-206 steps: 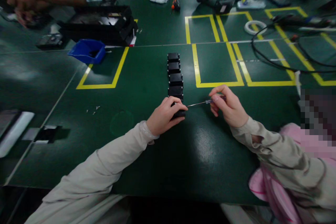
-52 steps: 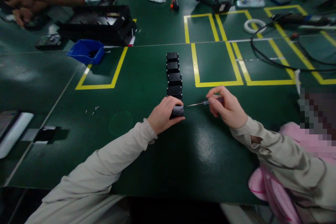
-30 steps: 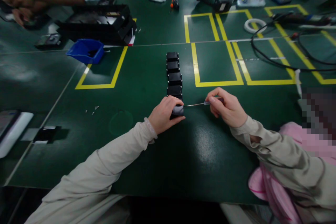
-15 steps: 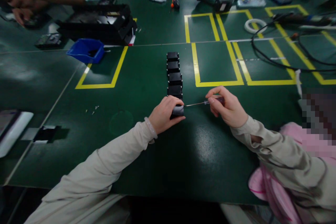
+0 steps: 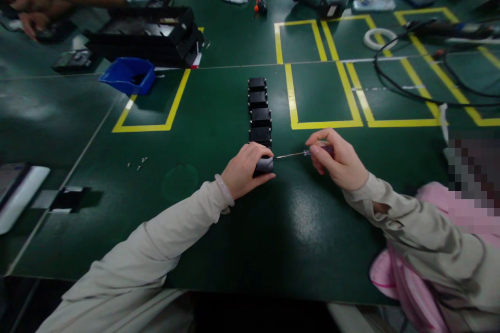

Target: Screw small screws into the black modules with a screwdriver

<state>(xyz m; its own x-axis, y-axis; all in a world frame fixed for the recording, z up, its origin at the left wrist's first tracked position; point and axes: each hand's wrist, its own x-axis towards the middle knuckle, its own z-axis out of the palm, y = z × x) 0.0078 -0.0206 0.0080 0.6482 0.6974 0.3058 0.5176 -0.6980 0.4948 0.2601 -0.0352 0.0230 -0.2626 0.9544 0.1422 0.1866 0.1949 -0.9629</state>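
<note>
My left hand [image 5: 247, 169] grips a small black block [image 5: 264, 165] at the near end of a row, thumb in front and fingers over its back. Held in the fingers of my right hand [image 5: 338, 158] is a screwdriver [image 5: 322, 151] with a dark handle, its thin shaft level and pointing left. The tip meets the right side of the gripped block. Beyond my left hand several similar black blocks [image 5: 260, 116] stand in a line, with small shiny screws at their sides. Other small screws [image 5: 139, 163] lie loose on the green table [image 5: 219, 250] to the left.
A blue bin [image 5: 128, 74] and black trays [image 5: 144, 34] stand at the back left, near another person's hands [image 5: 33, 2]. Yellow tape outlines [image 5: 326, 125] mark the table. A white ring [image 5: 380, 39] and black cable [image 5: 394, 80] lie right. Pink cloth [image 5: 406, 281] hangs beside my right arm.
Almost nothing differs. My left hand and the block stay in place, and the screwdriver keeps its tip at the block's side with barely any shift of my right fingers.
</note>
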